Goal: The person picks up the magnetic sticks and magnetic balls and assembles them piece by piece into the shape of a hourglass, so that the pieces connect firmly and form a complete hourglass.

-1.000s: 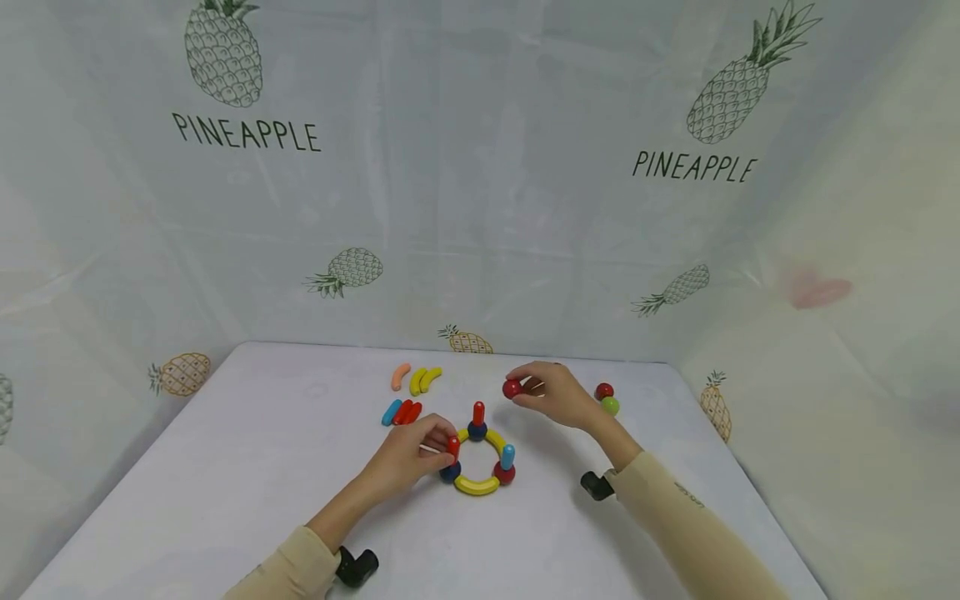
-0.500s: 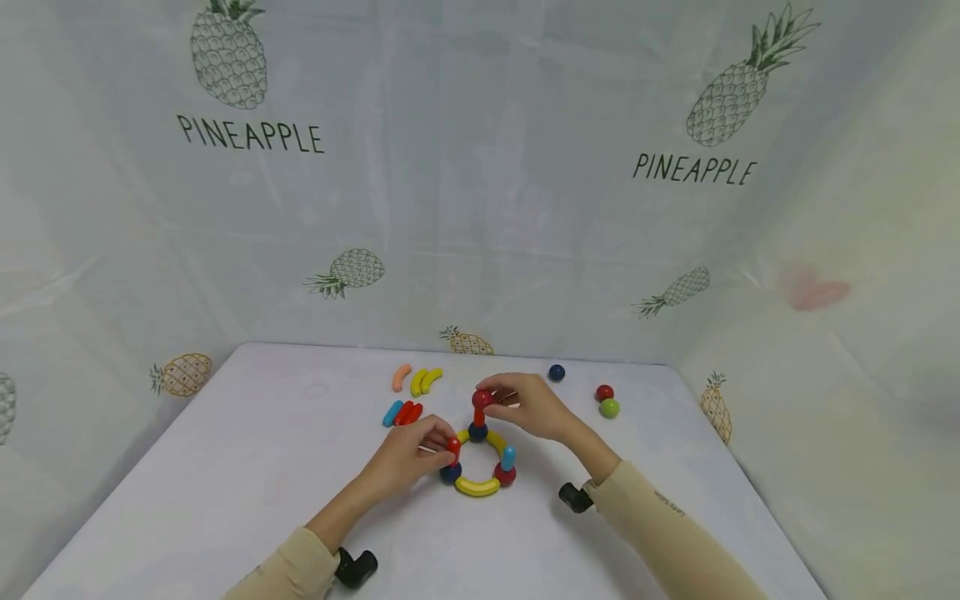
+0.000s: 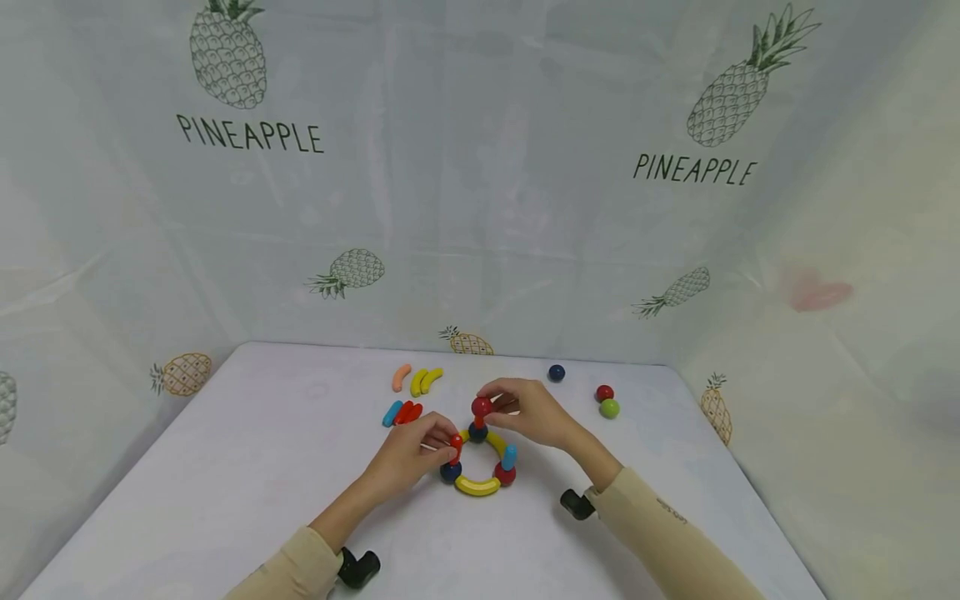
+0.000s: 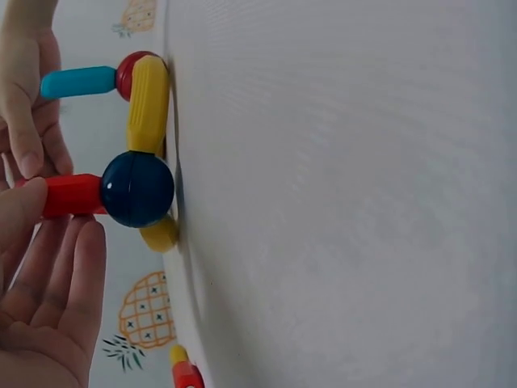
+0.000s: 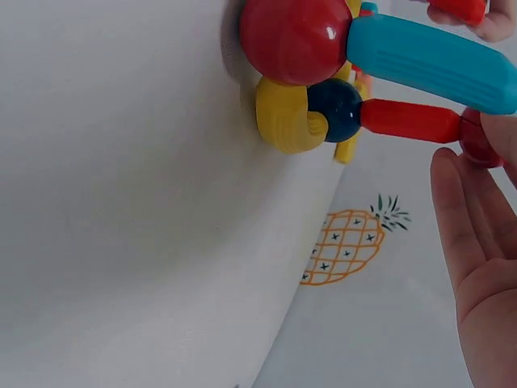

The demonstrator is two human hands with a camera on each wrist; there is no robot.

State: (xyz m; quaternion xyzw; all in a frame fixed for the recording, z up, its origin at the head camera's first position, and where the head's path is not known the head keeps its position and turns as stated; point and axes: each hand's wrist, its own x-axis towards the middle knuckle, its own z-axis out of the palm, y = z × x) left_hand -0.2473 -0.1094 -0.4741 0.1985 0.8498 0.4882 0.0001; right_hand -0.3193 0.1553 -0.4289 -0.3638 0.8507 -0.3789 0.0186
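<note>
In the head view, a ring of curved yellow rods [image 3: 477,486] and balls lies on the white table. My left hand [image 3: 408,454] pinches the upright red rod [image 4: 73,196] that stands on the left dark blue ball [image 4: 137,189]. Between the thumb and fingers of my right hand [image 3: 536,410] is a red ball [image 5: 480,139]. That ball sits on top of the rear red rod [image 5: 408,121], which rises from another dark blue ball [image 5: 334,110]. At the ring's right, a light blue rod [image 5: 432,61] stands on a red ball [image 5: 295,36], untouched by either hand.
Behind the left hand lie a blue rod [image 3: 392,413] and red rods [image 3: 408,412]. Farther back are an orange curved rod [image 3: 401,377] and yellow curved rods [image 3: 426,381]. A dark blue ball [image 3: 557,373], a red ball [image 3: 604,392] and a green ball [image 3: 610,408] rest at back right.
My right hand has brought the red ball leftward and down onto the rear red rod. The loose dark blue ball at the back has come into view. My left hand has barely moved.
</note>
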